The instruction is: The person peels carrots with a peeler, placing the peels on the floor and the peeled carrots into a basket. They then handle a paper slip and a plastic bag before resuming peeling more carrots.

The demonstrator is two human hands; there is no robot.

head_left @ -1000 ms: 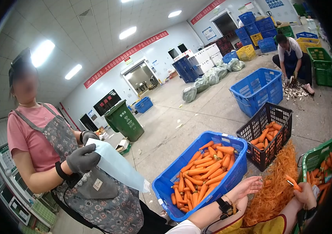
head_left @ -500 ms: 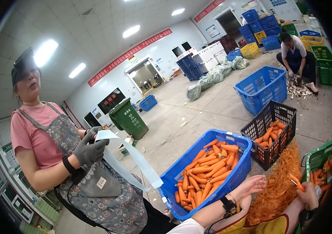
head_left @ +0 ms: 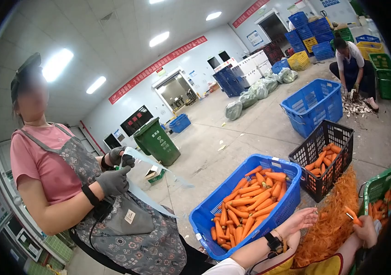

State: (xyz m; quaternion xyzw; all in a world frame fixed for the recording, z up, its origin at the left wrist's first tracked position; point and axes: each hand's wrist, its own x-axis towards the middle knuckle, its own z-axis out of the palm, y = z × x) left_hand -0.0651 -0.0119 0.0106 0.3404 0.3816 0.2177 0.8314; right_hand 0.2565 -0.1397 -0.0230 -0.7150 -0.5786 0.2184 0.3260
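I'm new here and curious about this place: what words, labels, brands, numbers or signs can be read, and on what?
I won't copy wording, but writing stands here:
Long red banner, far wall: pale characters.
Shorter red banner, upper right: pale characters.
Dark wall panel: red characters.
Green bin: white lettering and symbol.
Apron label: too small to read.
Wall poster: too small to read.

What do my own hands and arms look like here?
Your left hand is gloveless, with a black watch-like device on the wrist, a dark cable below it and a white sleeve. Your right hand is gloveless too; its wrist is too dark to make out.
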